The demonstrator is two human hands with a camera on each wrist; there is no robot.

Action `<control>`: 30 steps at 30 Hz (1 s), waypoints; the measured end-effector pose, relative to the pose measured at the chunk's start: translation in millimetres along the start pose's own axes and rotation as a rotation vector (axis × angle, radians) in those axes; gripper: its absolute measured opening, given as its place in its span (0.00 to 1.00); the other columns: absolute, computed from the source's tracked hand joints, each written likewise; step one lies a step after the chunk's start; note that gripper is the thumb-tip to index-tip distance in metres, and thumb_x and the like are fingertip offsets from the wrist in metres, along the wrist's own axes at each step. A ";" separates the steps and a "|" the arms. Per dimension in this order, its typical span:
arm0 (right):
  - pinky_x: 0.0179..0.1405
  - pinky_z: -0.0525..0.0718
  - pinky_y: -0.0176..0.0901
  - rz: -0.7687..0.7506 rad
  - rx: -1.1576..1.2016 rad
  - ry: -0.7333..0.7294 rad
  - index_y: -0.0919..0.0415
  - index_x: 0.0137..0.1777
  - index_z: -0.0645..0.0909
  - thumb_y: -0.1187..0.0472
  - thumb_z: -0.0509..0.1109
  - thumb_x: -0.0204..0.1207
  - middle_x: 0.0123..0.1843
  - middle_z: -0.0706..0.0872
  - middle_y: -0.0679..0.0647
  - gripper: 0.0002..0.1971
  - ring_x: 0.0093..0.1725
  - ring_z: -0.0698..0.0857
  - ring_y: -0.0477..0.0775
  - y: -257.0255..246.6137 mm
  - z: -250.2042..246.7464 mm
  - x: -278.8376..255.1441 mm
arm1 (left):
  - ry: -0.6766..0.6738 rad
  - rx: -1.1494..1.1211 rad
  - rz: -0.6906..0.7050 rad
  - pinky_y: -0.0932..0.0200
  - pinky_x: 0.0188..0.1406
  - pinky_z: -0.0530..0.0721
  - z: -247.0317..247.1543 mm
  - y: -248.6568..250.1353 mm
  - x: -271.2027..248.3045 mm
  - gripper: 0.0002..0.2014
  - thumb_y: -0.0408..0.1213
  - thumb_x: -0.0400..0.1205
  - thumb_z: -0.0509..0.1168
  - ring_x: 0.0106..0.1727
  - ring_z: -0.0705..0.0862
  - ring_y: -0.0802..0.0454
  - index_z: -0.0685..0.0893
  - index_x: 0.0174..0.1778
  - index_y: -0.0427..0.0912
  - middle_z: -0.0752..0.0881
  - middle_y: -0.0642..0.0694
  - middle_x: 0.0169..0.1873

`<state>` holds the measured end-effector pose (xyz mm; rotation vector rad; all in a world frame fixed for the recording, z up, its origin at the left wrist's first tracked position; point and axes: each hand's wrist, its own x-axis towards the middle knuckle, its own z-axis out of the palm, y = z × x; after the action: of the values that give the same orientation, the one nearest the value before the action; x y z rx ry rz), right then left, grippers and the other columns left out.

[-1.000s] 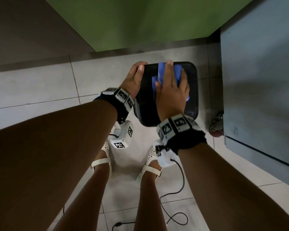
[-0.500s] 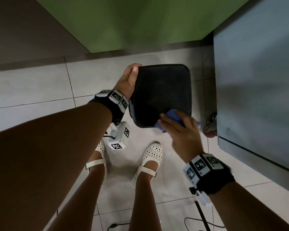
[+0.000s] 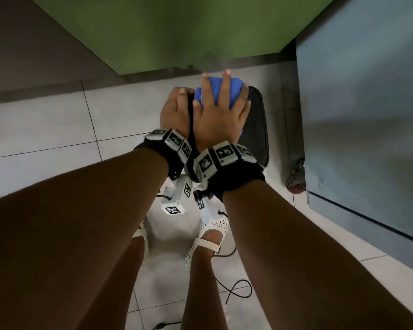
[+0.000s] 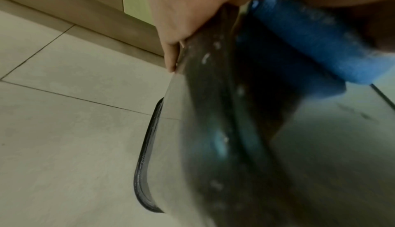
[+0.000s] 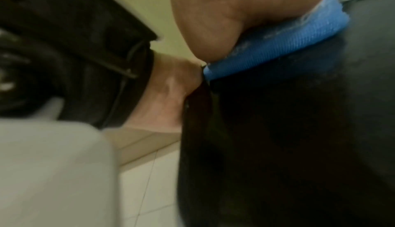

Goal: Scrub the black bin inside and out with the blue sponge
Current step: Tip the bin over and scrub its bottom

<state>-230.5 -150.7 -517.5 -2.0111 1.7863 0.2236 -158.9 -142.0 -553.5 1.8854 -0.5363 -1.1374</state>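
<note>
Pale floor tiles (image 3: 45, 129) spread beneath you, a green wall (image 3: 177, 32) ahead and a grey cabinet (image 3: 367, 115) to your right. Between them sits the black bin (image 3: 258, 129), base upward. Your left hand (image 3: 174, 113) grips its left edge, fingers curled over it. Your right hand (image 3: 221, 117) presses the blue sponge (image 3: 234, 91) flat onto the bin's far end, fingers (image 3: 225, 86) straight and spread.

Left hand (image 3: 175, 110) curled in grip; right hand (image 3: 221, 115) flat, fingers spread.
</note>
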 end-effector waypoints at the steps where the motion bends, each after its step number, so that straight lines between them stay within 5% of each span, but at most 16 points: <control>1: 0.78 0.43 0.65 -0.018 -0.036 0.001 0.43 0.80 0.54 0.45 0.49 0.84 0.85 0.45 0.52 0.25 0.81 0.43 0.70 1.6 1.2 1.2 | 0.006 -0.005 0.009 0.80 0.38 0.76 1.1 -1.8 -0.8 0.14 0.36 0.86 0.49 0.35 0.80 0.71 0.80 0.43 0.43 0.81 0.54 0.36; 4: 0.78 0.44 0.66 -0.096 -0.110 -0.004 0.44 0.79 0.57 0.46 0.47 0.84 0.84 0.50 0.54 0.23 0.81 0.43 0.71 10.4 -3.5 6.2 | 0.039 -0.007 0.011 0.61 0.46 0.82 0.9 -3.4 -1.0 0.16 0.41 0.86 0.48 0.40 0.82 0.53 0.79 0.40 0.46 0.83 0.48 0.36; 7: 0.79 0.49 0.66 -0.081 -0.114 -0.018 0.46 0.79 0.57 0.47 0.47 0.85 0.84 0.52 0.55 0.23 0.81 0.46 0.70 26.1 -13.1 13.0 | 0.059 0.032 0.007 0.71 0.42 0.80 0.4 0.1 -1.4 0.15 0.40 0.87 0.48 0.40 0.81 0.55 0.80 0.45 0.45 0.83 0.47 0.40; 10: 0.78 0.55 0.67 0.118 -0.044 -0.026 0.46 0.80 0.51 0.46 0.47 0.85 0.84 0.50 0.57 0.25 0.80 0.50 0.71 46.7 -18.5 15.1 | 0.077 0.060 -0.011 0.78 0.35 0.78 -0.2 1.0 -2.7 0.15 0.41 0.87 0.47 0.39 0.80 0.59 0.79 0.45 0.46 0.82 0.48 0.41; 13: 0.70 0.69 0.62 0.430 0.118 0.028 0.48 0.80 0.52 0.46 0.50 0.84 0.80 0.60 0.60 0.26 0.75 0.64 0.68 53.7 -18.1 15.6 | 0.075 0.098 -0.012 0.86 0.30 0.73 2.9 -0.2 -2.2 0.16 0.42 0.87 0.47 0.38 0.78 0.65 0.80 0.46 0.46 0.82 0.50 0.41; 16: 0.64 0.71 0.58 0.540 0.156 0.059 0.52 0.77 0.58 0.48 0.50 0.84 0.75 0.67 0.58 0.23 0.69 0.70 0.67 54.8 -19.8 21.5 | 0.058 0.115 -0.042 0.77 0.34 0.75 10.1 3.0 -6.8 0.18 0.44 0.87 0.47 0.41 0.79 0.59 0.82 0.51 0.43 0.82 0.50 0.43; 23: 0.71 0.66 0.56 -0.013 0.073 -0.075 0.49 0.75 0.64 0.50 0.54 0.83 0.76 0.69 0.55 0.21 0.74 0.65 0.63 54.9 -34.4 37.6 | 0.059 0.388 -0.126 0.57 0.52 0.74 -13.0 -15.8 -42.4 0.18 0.50 0.85 0.49 0.55 0.81 0.43 0.77 0.59 0.43 0.84 0.43 0.52; 26: 0.75 0.61 0.55 -0.222 0.010 -0.090 0.47 0.75 0.65 0.51 0.56 0.82 0.75 0.72 0.50 0.21 0.79 0.59 0.58 37.1 -26.3 40.4 | -0.114 0.582 -0.058 0.43 0.67 0.74 -18.7 -11.0 -27.7 0.23 0.55 0.84 0.46 0.64 0.80 0.38 0.72 0.68 0.46 0.82 0.39 0.63; 30: 0.73 0.62 0.55 -0.225 -0.036 -0.065 0.48 0.77 0.62 0.51 0.56 0.82 0.74 0.73 0.52 0.24 0.78 0.62 0.60 28.4 -16.2 39.0 | -0.260 0.562 0.009 0.55 0.66 0.72 -16.3 -3.6 -8.2 0.23 0.48 0.87 0.47 0.70 0.77 0.39 0.65 0.78 0.47 0.79 0.39 0.70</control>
<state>-254.9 -194.8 -524.8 -2.1836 1.5123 0.2495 -149.1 -127.0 -548.7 2.2039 -1.1009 -1.3305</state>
